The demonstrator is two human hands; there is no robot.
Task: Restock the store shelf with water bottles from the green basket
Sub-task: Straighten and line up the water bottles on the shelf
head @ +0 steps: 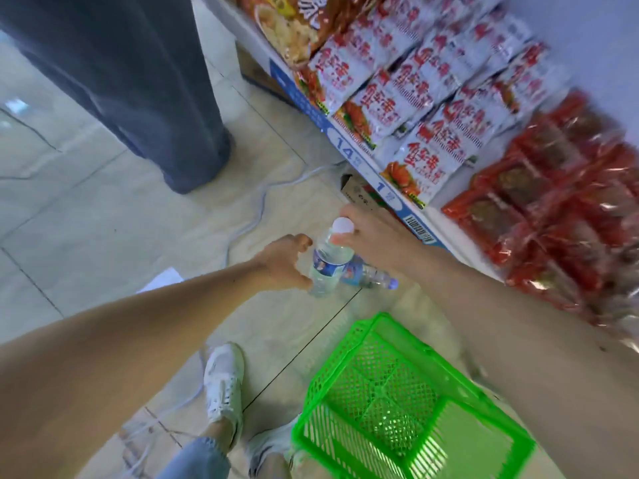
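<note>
Your right hand [366, 236] pinches the neck of an upright water bottle [326, 262] just under its white cap [343, 225]; fingers curled round it. A second water bottle [366, 274] sits under the same hand, lying sideways with its cap pointing right. Can't tell from this view whether the right hand is gripping that one too or it's only wedged behind the first.

Your left hand [285, 262] is at the upright bottle's left side, fingers spread and loosely curved, fingertips at or touching the lower body near the blue label. Not wrapped round it. So both hands are close together, with the bottle between them, over the floor in front of the shelf.

Green basket [484, 399] is on the floor at lower right, beside your white shoes [224, 382], tilted in view. Mesh bottom shows through; the pale blur near the centre is too soft to identify, so contents are unclear.

Shelf [377, 174] runs along the right, with blue price strips on its edge. It holds:
- white-and-red snack bags [428, 98], stacked in rows
- red packets [539, 188] further right
- orange-brown bags [297, 25] at the top

Under the shelf edge, just behind your right hand, there's a cardboard box [359, 195]. A pale cable [262, 202] runs across the tiled floor. Someone's dark trouser leg [138, 81] stands at upper left, well apart from the bottles.
</note>
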